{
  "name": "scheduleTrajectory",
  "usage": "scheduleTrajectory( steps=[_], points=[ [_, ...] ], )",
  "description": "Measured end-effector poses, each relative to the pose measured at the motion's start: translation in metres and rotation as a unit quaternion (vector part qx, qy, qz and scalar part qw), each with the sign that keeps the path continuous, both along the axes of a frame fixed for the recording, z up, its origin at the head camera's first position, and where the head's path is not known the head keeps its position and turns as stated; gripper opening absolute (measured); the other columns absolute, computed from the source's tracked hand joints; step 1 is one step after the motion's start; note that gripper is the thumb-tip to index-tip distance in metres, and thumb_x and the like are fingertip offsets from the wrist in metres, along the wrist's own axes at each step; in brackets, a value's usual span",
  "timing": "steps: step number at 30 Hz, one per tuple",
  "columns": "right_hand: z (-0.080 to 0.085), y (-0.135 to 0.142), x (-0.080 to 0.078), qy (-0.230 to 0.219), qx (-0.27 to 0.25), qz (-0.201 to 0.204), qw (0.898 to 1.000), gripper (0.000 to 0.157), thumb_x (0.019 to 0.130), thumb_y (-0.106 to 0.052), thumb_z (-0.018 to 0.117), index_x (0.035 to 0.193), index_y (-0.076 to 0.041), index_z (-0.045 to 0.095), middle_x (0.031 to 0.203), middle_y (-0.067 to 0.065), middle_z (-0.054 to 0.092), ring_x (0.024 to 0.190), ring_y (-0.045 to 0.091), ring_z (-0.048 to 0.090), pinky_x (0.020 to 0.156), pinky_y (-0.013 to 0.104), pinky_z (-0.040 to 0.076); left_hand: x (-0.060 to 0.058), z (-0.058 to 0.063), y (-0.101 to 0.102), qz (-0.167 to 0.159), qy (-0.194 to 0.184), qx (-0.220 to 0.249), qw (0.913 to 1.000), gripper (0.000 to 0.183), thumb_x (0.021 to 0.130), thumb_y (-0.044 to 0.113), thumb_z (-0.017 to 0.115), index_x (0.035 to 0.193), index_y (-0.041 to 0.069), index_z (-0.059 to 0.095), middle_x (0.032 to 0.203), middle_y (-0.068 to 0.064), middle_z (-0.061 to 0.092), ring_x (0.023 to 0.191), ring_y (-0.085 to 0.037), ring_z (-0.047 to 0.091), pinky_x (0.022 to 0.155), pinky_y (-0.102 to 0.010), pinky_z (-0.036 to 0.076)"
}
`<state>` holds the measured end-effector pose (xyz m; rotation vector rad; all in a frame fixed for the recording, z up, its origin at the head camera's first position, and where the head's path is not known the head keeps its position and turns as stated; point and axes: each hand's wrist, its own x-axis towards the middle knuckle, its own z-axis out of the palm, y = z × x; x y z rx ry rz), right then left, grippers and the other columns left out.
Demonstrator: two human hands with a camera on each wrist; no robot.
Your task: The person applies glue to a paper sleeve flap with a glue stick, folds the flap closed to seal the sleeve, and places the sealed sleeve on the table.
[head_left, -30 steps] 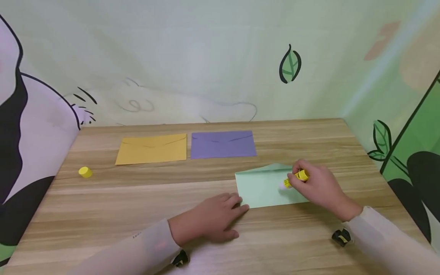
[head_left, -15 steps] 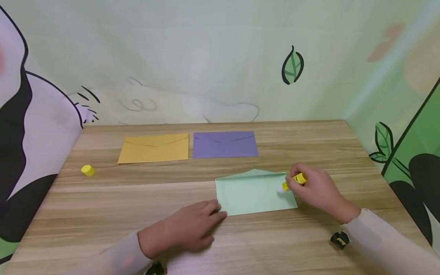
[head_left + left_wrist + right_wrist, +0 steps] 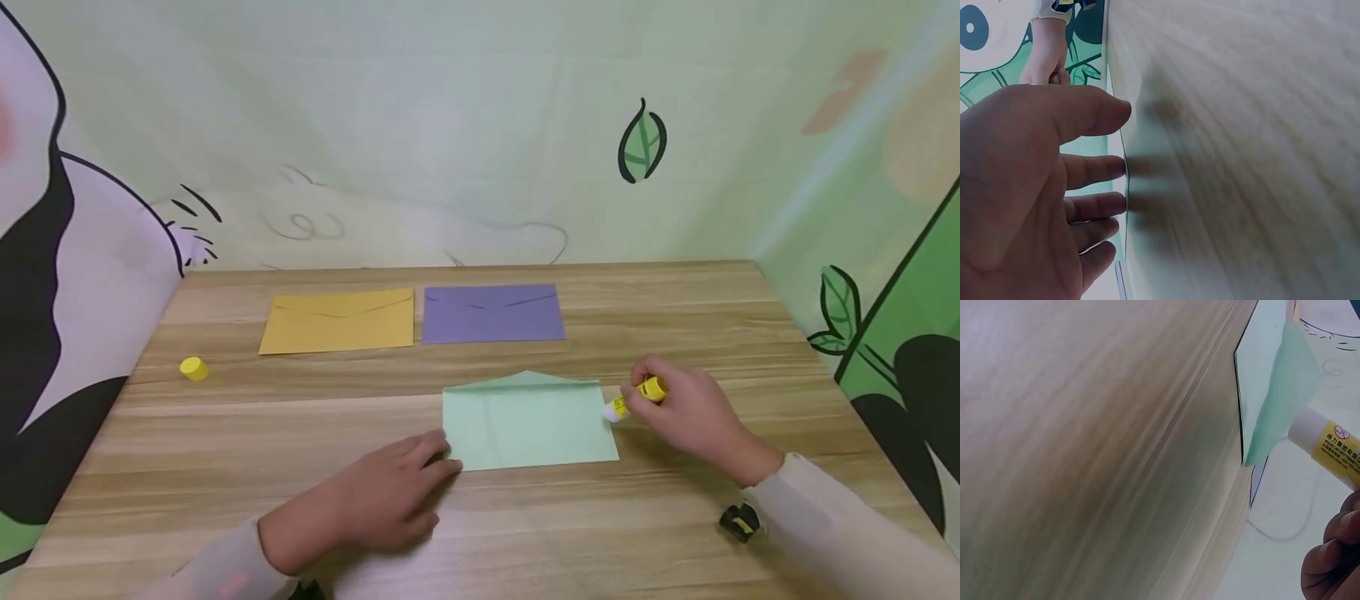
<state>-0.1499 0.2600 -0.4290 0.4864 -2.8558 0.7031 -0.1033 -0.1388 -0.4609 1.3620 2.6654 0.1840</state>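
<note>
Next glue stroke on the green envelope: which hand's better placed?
Right hand, likely: it holds the glue stick, white tip by the green envelope's right edge; the left hand is at the left edge.

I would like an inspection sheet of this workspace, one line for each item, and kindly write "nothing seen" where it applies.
Surface: wooden tabletop, striped grain.
Job's things: green envelope lies in front of the person, its flap raised at the far side; glue stick is uncapped, its white end near the envelope's right edge, contact unclear.
Clutter: yellow envelope and purple envelope lie side by side farther back; small yellow cap lies at the left.
Left grip: bare hand, fingers at the green envelope's near left corner.
Right grip: bare hand, holds the glue stick.
Cables: nothing seen.
Surroundings: pale green wall with cartoon drawings.
</note>
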Motion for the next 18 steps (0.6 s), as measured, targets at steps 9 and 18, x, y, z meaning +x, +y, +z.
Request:
scheduleTrajectory(
  steps=[9,18],
  points=[
    [0.000,-0.002,-0.002,0.008,0.002,-0.001,1.000,0.012,0.090,-0.022,0.071,0.087,-0.018,0.060,0.057,-0.009,0.049,0.045,0.004,0.035,0.043,0.022,0.034,-0.024,0.000,-0.001,0.059,0.043,0.081,0.9940,0.036,0.097,0.040,0.063,0.121,0.014,0.068,0.119,-0.002,0.059,0.113,-0.018,0.054,0.103,-0.039,0.046],
    [-0.003,-0.001,-0.001,-0.005,-0.015,-0.002,1.000,0.013,0.090,-0.022,0.072,0.087,-0.019,0.060,0.059,-0.008,0.050,0.046,0.004,0.037,0.043,0.022,0.036,-0.048,-0.007,0.014,0.080,0.088,0.046,0.9919,0.044,0.093,0.045,0.067,0.127,0.016,0.066,0.132,-0.004,0.058,0.124,-0.027,0.053,0.105,-0.046,0.045]
  ],
)
